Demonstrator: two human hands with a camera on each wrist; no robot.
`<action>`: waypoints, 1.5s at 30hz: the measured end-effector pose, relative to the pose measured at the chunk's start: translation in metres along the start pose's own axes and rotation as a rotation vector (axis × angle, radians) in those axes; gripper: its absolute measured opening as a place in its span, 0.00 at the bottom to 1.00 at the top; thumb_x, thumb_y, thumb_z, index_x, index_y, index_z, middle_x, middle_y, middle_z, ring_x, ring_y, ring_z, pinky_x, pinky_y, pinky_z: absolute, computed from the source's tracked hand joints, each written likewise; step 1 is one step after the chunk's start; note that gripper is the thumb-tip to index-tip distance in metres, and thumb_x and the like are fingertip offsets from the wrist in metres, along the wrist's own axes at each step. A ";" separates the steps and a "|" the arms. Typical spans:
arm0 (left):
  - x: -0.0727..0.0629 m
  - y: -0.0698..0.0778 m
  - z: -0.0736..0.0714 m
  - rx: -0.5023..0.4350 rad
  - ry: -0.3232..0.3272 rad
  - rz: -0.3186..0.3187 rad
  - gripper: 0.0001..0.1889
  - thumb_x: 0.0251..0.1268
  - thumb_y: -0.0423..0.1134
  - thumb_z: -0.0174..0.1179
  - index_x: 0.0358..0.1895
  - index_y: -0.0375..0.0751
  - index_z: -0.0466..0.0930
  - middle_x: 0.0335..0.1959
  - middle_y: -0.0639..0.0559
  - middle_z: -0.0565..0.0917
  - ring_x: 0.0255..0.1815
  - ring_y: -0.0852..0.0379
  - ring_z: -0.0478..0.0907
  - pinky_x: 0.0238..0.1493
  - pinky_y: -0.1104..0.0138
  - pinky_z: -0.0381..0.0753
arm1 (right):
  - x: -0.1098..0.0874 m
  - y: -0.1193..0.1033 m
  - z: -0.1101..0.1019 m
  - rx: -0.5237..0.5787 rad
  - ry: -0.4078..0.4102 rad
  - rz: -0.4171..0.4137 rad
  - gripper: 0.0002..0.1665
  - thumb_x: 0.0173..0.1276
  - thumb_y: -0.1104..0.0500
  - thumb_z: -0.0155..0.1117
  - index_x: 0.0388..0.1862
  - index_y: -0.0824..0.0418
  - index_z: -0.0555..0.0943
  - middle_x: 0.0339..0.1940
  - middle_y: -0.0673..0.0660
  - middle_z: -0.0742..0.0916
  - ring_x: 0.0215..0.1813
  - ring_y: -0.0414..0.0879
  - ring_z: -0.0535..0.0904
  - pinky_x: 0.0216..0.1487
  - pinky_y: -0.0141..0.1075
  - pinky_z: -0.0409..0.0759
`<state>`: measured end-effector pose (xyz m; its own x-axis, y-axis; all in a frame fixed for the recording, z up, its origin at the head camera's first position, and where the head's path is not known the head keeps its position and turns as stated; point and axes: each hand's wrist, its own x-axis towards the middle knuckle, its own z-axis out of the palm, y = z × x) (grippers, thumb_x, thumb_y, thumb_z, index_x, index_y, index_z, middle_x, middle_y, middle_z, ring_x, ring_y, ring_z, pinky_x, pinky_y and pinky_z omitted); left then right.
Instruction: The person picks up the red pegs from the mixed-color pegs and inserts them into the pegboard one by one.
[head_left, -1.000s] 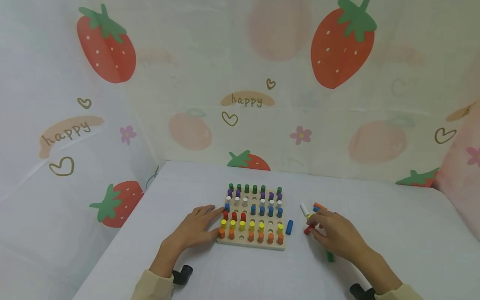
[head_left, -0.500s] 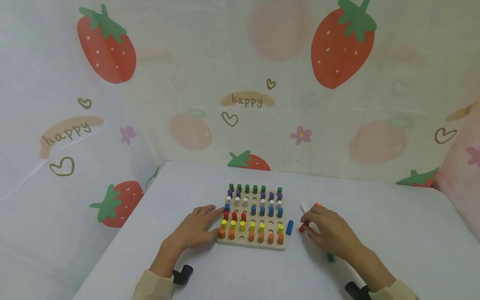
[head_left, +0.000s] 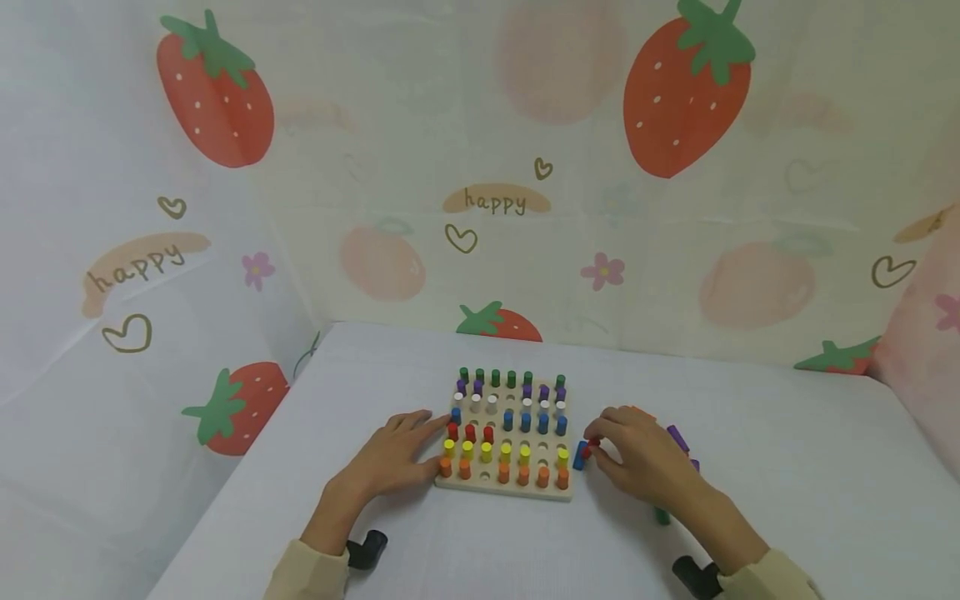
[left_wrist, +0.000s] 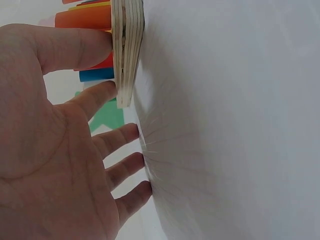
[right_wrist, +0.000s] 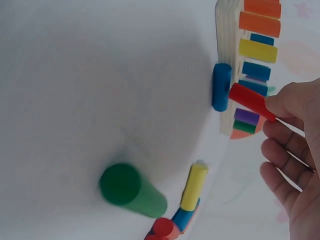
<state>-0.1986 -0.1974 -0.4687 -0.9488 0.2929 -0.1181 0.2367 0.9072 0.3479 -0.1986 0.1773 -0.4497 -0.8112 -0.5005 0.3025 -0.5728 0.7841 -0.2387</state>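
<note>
Now the right hand [head_left: 637,454] pinches a red peg [right_wrist: 251,101] between thumb and fingertips, carried in from the loose pegs [right_wrist: 175,215] on the table [head_left: 787,467] to just beside the peg board's [head_left: 504,487] right edge; a second ago it was still back over that pile. The red peg hangs above the blue peg [head_left: 579,455] lying against the board, not yet over a hole. Left hand [head_left: 390,458] unchanged: flat, fingers straight, pressing the board's left edge. Red row has three pegs seated, holes open to their right — likely destination. A green peg [right_wrist: 132,190] lies apart on the cloth.
</note>
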 end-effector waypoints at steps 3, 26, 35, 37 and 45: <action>-0.001 0.001 -0.001 0.001 0.002 0.003 0.35 0.70 0.51 0.57 0.80 0.52 0.69 0.82 0.40 0.69 0.82 0.33 0.63 0.79 0.33 0.65 | 0.003 -0.004 0.000 0.002 -0.004 0.006 0.11 0.64 0.59 0.78 0.45 0.53 0.90 0.41 0.45 0.90 0.48 0.41 0.84 0.56 0.43 0.89; -0.002 -0.002 -0.001 -0.004 0.008 0.013 0.35 0.71 0.50 0.57 0.80 0.51 0.68 0.82 0.39 0.68 0.82 0.31 0.63 0.79 0.33 0.66 | 0.033 -0.035 0.008 0.028 0.030 -0.069 0.11 0.64 0.58 0.79 0.45 0.54 0.90 0.42 0.48 0.91 0.48 0.43 0.83 0.56 0.43 0.89; -0.002 -0.001 -0.001 -0.007 0.013 0.018 0.35 0.70 0.50 0.57 0.80 0.51 0.69 0.81 0.39 0.69 0.82 0.32 0.63 0.79 0.34 0.66 | 0.040 -0.041 0.013 0.034 0.001 -0.105 0.09 0.67 0.56 0.77 0.45 0.54 0.90 0.44 0.49 0.91 0.51 0.44 0.84 0.60 0.44 0.88; -0.001 -0.001 0.000 -0.010 0.012 0.018 0.35 0.70 0.50 0.57 0.80 0.51 0.69 0.81 0.39 0.69 0.82 0.32 0.63 0.80 0.34 0.65 | 0.042 -0.042 0.014 0.031 -0.014 -0.112 0.09 0.68 0.55 0.76 0.46 0.53 0.90 0.44 0.48 0.91 0.50 0.44 0.83 0.61 0.45 0.87; 0.000 -0.002 0.001 -0.019 0.015 0.018 0.34 0.71 0.50 0.57 0.80 0.51 0.69 0.82 0.39 0.68 0.82 0.32 0.63 0.81 0.35 0.64 | 0.049 -0.050 0.023 0.016 -0.046 -0.130 0.10 0.67 0.55 0.77 0.47 0.53 0.90 0.44 0.47 0.92 0.51 0.44 0.84 0.62 0.44 0.87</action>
<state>-0.1985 -0.1992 -0.4704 -0.9476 0.3040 -0.0977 0.2496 0.8960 0.3672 -0.2122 0.1055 -0.4442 -0.7346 -0.6136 0.2895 -0.6746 0.7060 -0.2153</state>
